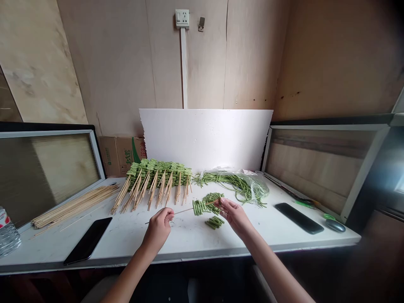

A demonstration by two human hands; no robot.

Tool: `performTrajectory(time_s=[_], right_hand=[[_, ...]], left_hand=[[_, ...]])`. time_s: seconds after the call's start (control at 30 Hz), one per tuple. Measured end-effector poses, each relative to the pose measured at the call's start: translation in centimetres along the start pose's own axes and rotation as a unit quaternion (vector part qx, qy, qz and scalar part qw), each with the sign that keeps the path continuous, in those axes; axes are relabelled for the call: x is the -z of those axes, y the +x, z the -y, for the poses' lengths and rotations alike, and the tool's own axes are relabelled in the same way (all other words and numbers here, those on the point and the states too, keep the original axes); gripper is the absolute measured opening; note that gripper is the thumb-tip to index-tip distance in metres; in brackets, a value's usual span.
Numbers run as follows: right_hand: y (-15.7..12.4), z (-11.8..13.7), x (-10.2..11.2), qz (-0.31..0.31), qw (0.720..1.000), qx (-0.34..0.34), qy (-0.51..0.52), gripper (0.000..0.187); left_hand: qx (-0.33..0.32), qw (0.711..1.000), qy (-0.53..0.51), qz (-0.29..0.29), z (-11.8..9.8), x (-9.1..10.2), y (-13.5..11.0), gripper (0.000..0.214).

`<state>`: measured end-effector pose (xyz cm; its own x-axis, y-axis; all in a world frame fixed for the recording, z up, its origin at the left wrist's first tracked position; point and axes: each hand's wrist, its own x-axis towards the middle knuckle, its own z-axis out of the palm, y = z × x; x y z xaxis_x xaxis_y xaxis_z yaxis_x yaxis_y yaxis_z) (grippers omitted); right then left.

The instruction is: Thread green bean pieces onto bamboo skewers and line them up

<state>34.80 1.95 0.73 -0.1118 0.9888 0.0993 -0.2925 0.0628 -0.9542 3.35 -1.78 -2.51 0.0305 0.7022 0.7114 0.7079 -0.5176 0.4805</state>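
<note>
My left hand (160, 223) pinches a thin bamboo skewer (183, 211), whose blunt end sticks out to the left. Several short green bean pieces (199, 207) are threaded side by side on it. The fingers of my right hand (232, 212) close on the skewer's other end; whether a bean piece is also between them I cannot make out. Just behind and below the skewer lie a heap of cut bean pieces (212, 197) and a smaller bunch (214, 222) on the white table (189, 244).
Filled bean skewers (158, 172) are stacked at the back left, beside bare skewers (75, 206). Long beans (235, 182) lie in a plastic bag (259, 187). Phones (88, 240) (299, 218), a mouse (335, 225) and a bottle (9, 233) stand around. A white foam board (206, 136) closes the back.
</note>
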Motion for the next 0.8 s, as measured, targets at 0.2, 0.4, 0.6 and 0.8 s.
performTrajectory(time_s=[0.2, 0.4, 0.6, 0.8], right_hand=[[-0.2, 0.2, -0.2, -0.019, 1.000, 0.000, -0.011, 0.038], [-0.1, -0.4, -0.6, -0.057, 0.998, 0.006, -0.004, 0.043], [-0.4, -1.3, -1.1, -0.078, 0.997, 0.012, -0.009, 0.050], [-0.4, -1.4, -1.2, -0.072, 0.997, 0.014, -0.018, 0.046]], left_hand=[[-0.002, 1.000, 0.010, -0.005, -0.2, 0.0, 0.1, 0.020], [-0.002, 1.000, 0.014, -0.008, -0.1, 0.1, -0.1, 0.022], [-0.002, 1.000, 0.024, -0.005, 0.1, 0.2, -0.1, 0.024], [-0.006, 1.000, 0.019, -0.010, 0.2, 0.0, -0.2, 0.025]])
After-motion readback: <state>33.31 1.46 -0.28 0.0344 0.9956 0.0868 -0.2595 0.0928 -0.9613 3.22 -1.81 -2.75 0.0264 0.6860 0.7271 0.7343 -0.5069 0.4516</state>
